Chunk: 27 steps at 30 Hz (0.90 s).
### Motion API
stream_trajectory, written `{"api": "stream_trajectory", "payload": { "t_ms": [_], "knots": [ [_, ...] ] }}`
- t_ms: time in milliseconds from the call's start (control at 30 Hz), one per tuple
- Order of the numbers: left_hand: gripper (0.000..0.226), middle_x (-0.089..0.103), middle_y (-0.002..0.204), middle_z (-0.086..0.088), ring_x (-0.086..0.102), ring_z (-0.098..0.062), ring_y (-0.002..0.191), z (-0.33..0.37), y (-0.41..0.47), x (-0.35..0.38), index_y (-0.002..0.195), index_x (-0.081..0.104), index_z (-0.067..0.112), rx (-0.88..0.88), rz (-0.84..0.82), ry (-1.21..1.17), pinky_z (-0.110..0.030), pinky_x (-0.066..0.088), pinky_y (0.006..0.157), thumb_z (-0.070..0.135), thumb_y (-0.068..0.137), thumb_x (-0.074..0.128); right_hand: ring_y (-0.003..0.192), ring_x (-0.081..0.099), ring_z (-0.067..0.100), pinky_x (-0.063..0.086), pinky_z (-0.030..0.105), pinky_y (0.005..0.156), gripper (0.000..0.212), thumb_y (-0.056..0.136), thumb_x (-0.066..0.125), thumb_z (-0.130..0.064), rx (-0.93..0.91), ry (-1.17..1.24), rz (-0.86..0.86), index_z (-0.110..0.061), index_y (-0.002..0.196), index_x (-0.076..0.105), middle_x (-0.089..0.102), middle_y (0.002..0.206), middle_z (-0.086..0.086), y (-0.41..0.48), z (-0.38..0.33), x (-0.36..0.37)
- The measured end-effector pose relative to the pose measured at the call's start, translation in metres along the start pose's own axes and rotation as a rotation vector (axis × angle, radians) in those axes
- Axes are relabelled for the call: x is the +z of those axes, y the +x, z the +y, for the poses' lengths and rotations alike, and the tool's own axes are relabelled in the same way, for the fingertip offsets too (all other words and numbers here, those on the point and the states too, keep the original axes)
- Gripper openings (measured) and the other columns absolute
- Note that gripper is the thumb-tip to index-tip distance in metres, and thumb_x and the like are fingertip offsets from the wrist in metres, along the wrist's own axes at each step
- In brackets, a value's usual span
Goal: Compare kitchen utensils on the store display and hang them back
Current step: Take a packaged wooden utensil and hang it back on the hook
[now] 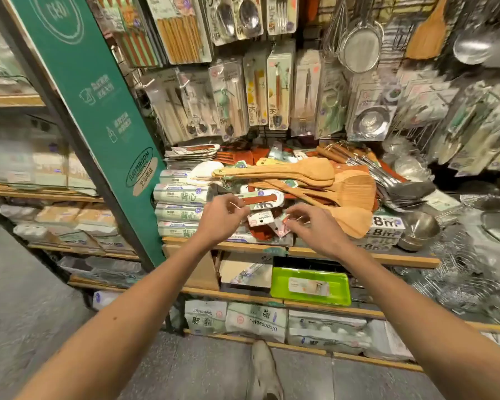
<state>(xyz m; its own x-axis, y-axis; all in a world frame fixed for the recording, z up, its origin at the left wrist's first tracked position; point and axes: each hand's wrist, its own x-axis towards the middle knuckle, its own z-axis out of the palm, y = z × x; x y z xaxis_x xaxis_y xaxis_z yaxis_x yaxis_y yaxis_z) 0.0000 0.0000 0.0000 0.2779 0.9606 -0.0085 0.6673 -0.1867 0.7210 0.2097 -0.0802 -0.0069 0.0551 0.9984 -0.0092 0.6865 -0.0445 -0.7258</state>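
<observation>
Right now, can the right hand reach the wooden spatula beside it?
Probably yes. The wooden spatula lies uncovered on the pile, just beside the right hand, with nothing between them.

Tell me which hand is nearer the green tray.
Right. The right hand is directly above the green tray in the picture; the left hand is above and off to its left.

On the shelf heap's front edge, red-brown utensils (261, 230) lie flat with white paper tags at their handles. A carded utensil (259, 199) with a red-brown handle rests just behind them. Beyond, pale wooden spatulas (300, 172) are stacked crosswise, blades pointing right.
</observation>
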Motion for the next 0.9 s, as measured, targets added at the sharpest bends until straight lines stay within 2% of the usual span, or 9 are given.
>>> {"api": "stream_trajectory", "payload": {
  "t_ms": [133,167,267,467,533,600,667,800,900],
  "knots": [
    [0.014,0.064,0.077,0.003,0.059,-0.001,0.054,-0.033,0.069,0.010,0.103,0.065,0.012,-0.217,0.040,-0.207,-0.017,0.047,0.052,0.022,0.095,0.068,0.102,0.063,0.015,0.049,0.034,0.091,0.029,0.096,0.062,-0.029,0.062,-0.097,-0.068,-0.018,0.123,0.063,0.068,0.111,-0.002,0.078,0.007,0.015],
    [0.014,0.063,0.079,0.002,0.061,-0.002,0.057,-0.045,0.088,0.013,0.104,0.063,0.013,-0.280,0.063,-0.287,-0.018,0.051,0.054,0.020,0.094,0.069,0.106,0.062,0.017,0.049,0.036,0.094,0.030,0.097,0.061,-0.029,0.069,-0.112,-0.100,-0.018,0.124,0.062,0.067,0.113,-0.001,0.099,0.009,0.021],
    [0.027,0.064,0.091,-0.002,0.065,-0.020,0.085,-0.076,0.139,0.018,0.110,0.057,0.016,-0.396,0.161,-0.390,-0.040,0.058,0.083,0.019,0.090,0.074,0.123,0.054,0.022,0.044,0.038,0.101,0.034,0.099,0.057,-0.030,0.084,-0.177,-0.155,-0.018,0.131,0.058,0.063,0.127,0.003,0.156,0.013,0.039],
    [0.069,0.065,0.116,-0.008,0.064,-0.025,0.106,-0.109,0.188,0.032,0.146,0.037,0.015,-0.490,0.235,-0.575,-0.045,0.053,0.098,0.012,0.089,0.075,0.130,0.046,0.027,0.037,0.038,0.104,0.042,0.098,0.059,-0.030,0.021,-0.323,-0.115,-0.016,0.137,0.053,0.055,0.140,0.007,0.243,0.022,0.077],
    [0.075,0.064,0.116,-0.009,0.066,-0.022,0.097,-0.119,0.199,0.038,0.150,0.036,0.012,-0.495,0.248,-0.593,-0.038,0.057,0.090,0.007,0.087,0.076,0.132,0.038,0.026,0.031,0.039,0.107,0.048,0.095,0.062,-0.033,-0.031,-0.422,-0.124,-0.016,0.138,0.050,0.048,0.143,0.006,0.267,0.028,0.086],
    [0.068,0.063,0.110,-0.011,0.063,-0.012,0.078,-0.125,0.207,0.040,0.147,0.042,0.008,-0.483,0.248,-0.636,-0.023,0.058,0.070,-0.001,0.087,0.074,0.132,0.034,0.026,0.029,0.041,0.108,0.058,0.089,0.067,-0.039,-0.084,-0.518,-0.152,-0.018,0.139,0.047,0.042,0.143,0.005,0.283,0.034,0.092],
    [0.065,0.063,0.108,-0.008,0.062,-0.005,0.074,-0.131,0.212,0.042,0.144,0.046,0.009,-0.486,0.249,-0.613,-0.018,0.058,0.069,-0.001,0.086,0.074,0.132,0.032,0.025,0.027,0.041,0.108,0.070,0.083,0.071,-0.047,-0.103,-0.583,-0.178,-0.021,0.142,0.043,0.040,0.143,0.004,0.297,0.038,0.094],
    [0.069,0.061,0.093,0.004,0.066,-0.019,0.093,-0.134,0.228,0.045,0.146,0.042,0.019,-0.553,0.277,-0.646,-0.056,0.053,0.098,0.011,0.086,0.076,0.133,0.032,0.026,0.026,0.044,0.109,0.092,0.077,0.070,-0.062,-0.029,-0.566,-0.146,-0.020,0.149,0.032,0.038,0.142,0.007,0.325,0.045,0.086],
    [0.063,0.060,0.087,0.002,0.064,-0.017,0.084,-0.131,0.243,0.050,0.146,0.041,0.016,-0.598,0.260,-0.660,-0.048,0.057,0.091,0.017,0.092,0.072,0.137,0.032,0.027,0.026,0.046,0.111,0.093,0.079,0.065,-0.067,0.024,-0.614,-0.232,-0.018,0.150,0.031,0.038,0.146,0.010,0.342,0.053,0.080]
  ]
}}
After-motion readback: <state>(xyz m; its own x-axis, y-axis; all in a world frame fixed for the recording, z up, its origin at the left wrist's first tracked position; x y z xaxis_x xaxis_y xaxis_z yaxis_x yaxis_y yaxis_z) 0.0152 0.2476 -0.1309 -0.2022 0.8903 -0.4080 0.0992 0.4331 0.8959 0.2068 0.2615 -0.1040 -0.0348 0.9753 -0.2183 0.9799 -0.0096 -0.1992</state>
